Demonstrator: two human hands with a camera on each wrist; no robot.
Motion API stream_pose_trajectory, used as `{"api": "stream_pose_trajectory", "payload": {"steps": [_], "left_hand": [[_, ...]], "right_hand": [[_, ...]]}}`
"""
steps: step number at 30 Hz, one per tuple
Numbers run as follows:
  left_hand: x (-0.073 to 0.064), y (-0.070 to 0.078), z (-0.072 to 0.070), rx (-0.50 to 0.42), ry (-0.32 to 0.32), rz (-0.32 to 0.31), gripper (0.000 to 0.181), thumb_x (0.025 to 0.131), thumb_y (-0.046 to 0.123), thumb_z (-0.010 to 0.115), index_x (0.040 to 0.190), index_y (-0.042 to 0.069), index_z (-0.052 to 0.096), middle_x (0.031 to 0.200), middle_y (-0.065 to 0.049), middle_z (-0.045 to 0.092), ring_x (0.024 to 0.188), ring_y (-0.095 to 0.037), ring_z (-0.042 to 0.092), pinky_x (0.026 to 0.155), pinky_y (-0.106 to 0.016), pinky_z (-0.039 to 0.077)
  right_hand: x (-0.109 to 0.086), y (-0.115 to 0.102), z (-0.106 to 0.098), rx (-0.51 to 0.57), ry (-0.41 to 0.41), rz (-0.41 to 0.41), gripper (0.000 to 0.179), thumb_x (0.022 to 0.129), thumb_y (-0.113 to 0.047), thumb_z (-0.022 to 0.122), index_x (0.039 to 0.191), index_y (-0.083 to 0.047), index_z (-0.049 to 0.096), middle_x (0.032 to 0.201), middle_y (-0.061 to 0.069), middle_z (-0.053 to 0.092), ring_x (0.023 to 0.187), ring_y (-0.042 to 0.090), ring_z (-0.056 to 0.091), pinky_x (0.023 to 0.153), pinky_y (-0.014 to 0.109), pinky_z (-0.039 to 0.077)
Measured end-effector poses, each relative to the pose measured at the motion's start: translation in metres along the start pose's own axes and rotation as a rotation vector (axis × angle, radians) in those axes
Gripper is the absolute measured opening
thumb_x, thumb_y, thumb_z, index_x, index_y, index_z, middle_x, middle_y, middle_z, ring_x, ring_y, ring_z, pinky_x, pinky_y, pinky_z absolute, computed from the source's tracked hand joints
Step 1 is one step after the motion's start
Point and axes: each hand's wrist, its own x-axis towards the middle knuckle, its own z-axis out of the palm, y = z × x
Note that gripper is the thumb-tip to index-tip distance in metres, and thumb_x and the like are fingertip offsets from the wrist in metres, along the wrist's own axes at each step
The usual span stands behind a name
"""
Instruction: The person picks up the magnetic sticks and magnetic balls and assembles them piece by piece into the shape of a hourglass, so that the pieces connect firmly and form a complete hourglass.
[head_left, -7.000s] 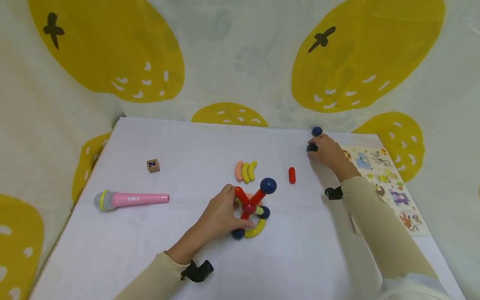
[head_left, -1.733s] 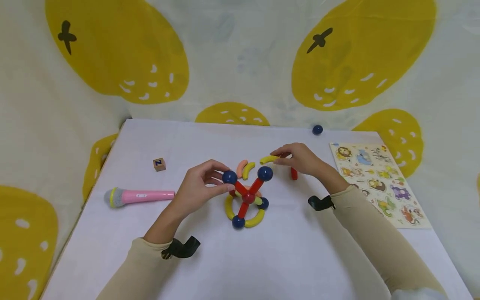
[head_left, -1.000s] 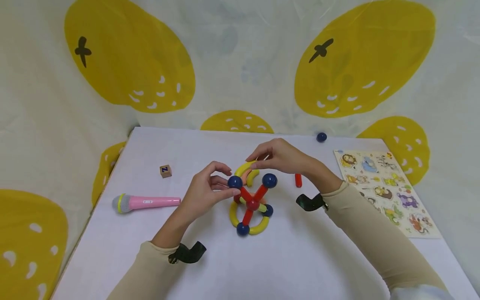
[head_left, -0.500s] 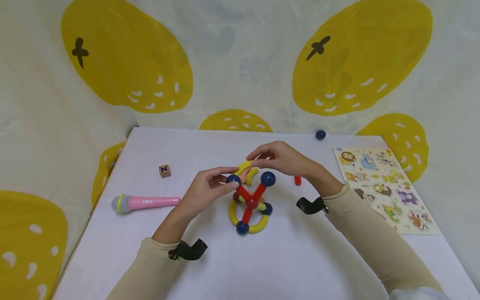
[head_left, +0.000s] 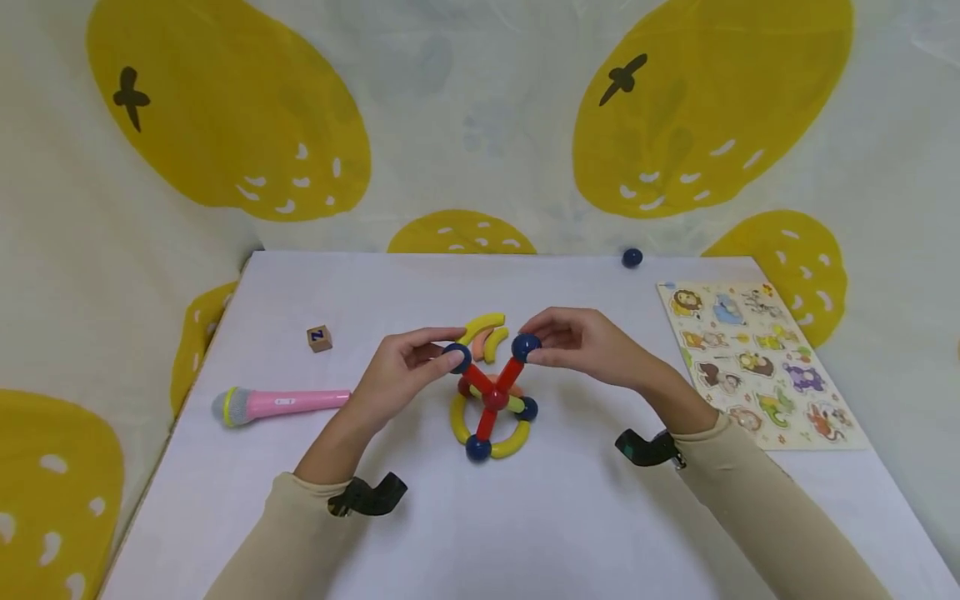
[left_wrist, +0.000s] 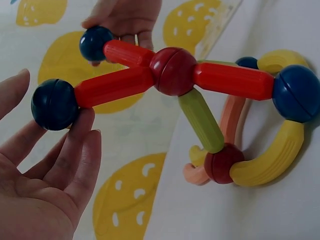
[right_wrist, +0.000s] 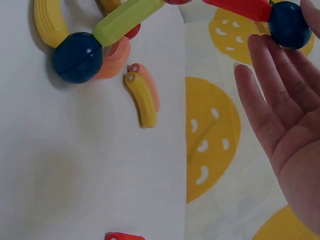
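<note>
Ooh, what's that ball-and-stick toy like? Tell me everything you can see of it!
The toy looks like smooth, shiny plastic. A red ball sits in its middle, with three straight red sticks and straight yellow-green sticks spreading from it. Below, curved yellow sticks and a peach stick join two blue balls and another red ball into a ring on the white table. Two red sticks slant up to dark blue balls: the left hand pinches one, the right hand the other.
</note>
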Motion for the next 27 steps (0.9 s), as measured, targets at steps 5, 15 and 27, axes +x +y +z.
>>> {"api": "stream_pose_trajectory", "payload": {"steps": [5, 15, 27], "left_hand": [[0.000, 0.001, 0.000, -0.002, 0.004, 0.001, 0.040, 0.098, 0.028, 0.070, 0.136, 0.019, 0.066, 0.135, -0.005, 0.067, 0.108, -0.021, 0.067, 0.091, -0.024, 0.057], [0.004, 0.004, 0.002, 0.053, -0.008, 0.001, 0.035, 0.098, 0.027, 0.068, 0.132, 0.017, 0.069, 0.133, -0.005, 0.070, 0.106, -0.021, 0.068, 0.091, -0.027, 0.057], [0.013, -0.002, -0.007, -0.030, 0.019, -0.091, 0.041, 0.105, 0.039, 0.055, 0.142, 0.022, 0.060, 0.132, -0.009, 0.067, 0.110, -0.022, 0.070, 0.095, -0.035, 0.060]], "right_hand": [[0.004, 0.002, 0.000, 0.001, 0.007, 0.012, 0.041, 0.097, -0.018, 0.070, 0.136, -0.008, 0.061, 0.119, 0.011, 0.073, 0.106, 0.021, 0.071, 0.091, 0.019, 0.057], [0.009, 0.006, -0.003, -0.003, -0.033, 0.019, 0.042, 0.102, -0.022, 0.063, 0.142, -0.008, 0.059, 0.122, 0.010, 0.073, 0.104, 0.022, 0.069, 0.093, 0.021, 0.057], [0.029, 0.000, 0.002, 0.025, -0.030, -0.024, 0.038, 0.104, -0.017, 0.058, 0.142, -0.008, 0.056, 0.135, 0.013, 0.066, 0.111, 0.026, 0.070, 0.094, 0.030, 0.060]]}}
